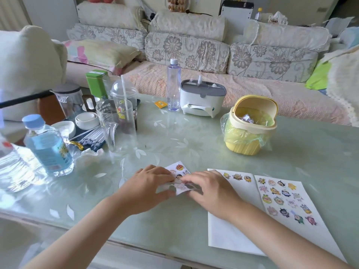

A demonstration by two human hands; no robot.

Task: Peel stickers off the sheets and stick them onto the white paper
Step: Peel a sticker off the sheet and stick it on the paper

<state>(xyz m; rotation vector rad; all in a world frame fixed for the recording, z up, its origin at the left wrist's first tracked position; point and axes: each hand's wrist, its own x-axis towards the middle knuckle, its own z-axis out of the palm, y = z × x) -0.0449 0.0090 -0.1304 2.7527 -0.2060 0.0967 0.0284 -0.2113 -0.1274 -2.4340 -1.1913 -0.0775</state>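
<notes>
A small sticker sheet (pixel 179 169) with cartoon faces lies on the table just ahead of me, its near part bent up between both hands. My left hand (pixel 147 188) holds the sheet's left side with curled fingers. My right hand (pixel 207 188) pinches the sheet's near edge at its middle. To the right lies the white paper (pixel 229 230) with three stickers along its top edge. A second, full sticker sheet (pixel 285 200) lies on the paper's right half.
A yellow mini bin (pixel 250 125) with a plastic liner stands behind the paper. A white tissue box (pixel 202 98) and a clear bottle (pixel 173 86) stand further back. Cups, bottles and a crumpled tissue (pixel 89 154) crowd the left side. A sofa runs behind the table.
</notes>
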